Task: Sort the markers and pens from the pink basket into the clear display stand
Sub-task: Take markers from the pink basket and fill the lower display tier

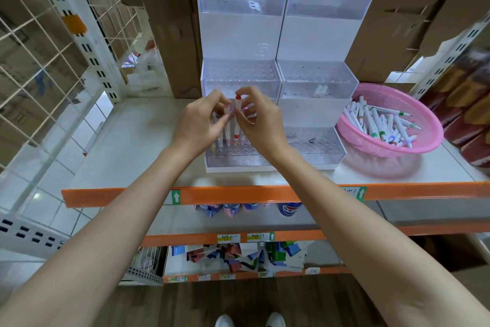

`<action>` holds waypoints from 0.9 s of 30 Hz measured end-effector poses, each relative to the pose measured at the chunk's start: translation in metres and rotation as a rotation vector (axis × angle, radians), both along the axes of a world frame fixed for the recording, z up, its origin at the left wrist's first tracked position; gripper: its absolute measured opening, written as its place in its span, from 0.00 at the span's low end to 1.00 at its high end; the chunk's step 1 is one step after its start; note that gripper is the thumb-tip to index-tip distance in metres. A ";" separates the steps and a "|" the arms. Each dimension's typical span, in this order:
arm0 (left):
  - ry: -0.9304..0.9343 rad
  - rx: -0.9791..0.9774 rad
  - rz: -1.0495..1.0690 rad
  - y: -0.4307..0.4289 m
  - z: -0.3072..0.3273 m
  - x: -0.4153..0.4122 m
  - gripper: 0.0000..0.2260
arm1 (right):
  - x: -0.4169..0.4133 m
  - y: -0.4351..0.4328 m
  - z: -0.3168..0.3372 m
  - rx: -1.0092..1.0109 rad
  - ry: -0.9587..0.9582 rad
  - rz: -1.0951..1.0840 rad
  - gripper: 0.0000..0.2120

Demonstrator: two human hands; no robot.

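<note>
Two clear tiered display stands (241,72) stand side by side on the white shelf. Several markers stand upright in the bottom-left tier (233,157). My right hand (261,121) pinches a white marker with a red cap (237,114) near its top, upright over that tier. My left hand (201,121) holds a few more markers (224,125) beside it, fingers curled round them. The pink basket (413,146) sits right of the stands, with several white markers (379,122) lying inside.
Cardboard boxes (164,35) stand behind the stands. A white wire grid panel (39,61) closes the left side. Brown packages (466,104) are stacked at the right edge. The shelf has an orange front rail (238,194); lower shelves hold stationery.
</note>
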State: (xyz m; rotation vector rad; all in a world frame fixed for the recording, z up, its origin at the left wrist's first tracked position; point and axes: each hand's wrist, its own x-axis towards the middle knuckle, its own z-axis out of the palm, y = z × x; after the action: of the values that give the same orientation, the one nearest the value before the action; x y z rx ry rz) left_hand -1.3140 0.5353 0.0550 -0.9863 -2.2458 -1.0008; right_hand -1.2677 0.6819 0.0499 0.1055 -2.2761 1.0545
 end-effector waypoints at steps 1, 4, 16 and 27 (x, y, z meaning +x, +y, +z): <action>0.005 -0.007 0.002 0.000 -0.001 0.000 0.09 | 0.000 0.000 0.000 0.000 -0.002 0.004 0.11; 0.013 -0.012 0.012 0.001 -0.004 0.002 0.08 | 0.000 -0.001 0.001 -0.013 0.000 0.007 0.10; 0.062 -0.115 0.051 0.003 -0.017 0.000 0.09 | 0.003 0.001 0.004 -0.006 -0.021 0.015 0.11; 0.119 -0.129 0.144 0.003 -0.017 0.005 0.08 | 0.005 0.003 0.005 0.014 -0.021 0.013 0.09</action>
State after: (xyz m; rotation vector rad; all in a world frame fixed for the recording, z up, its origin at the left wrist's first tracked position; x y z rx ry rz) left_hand -1.3085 0.5387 0.0379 -0.8973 -2.2677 -0.7245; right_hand -1.2629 0.6852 0.0553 0.1154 -2.3045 1.0513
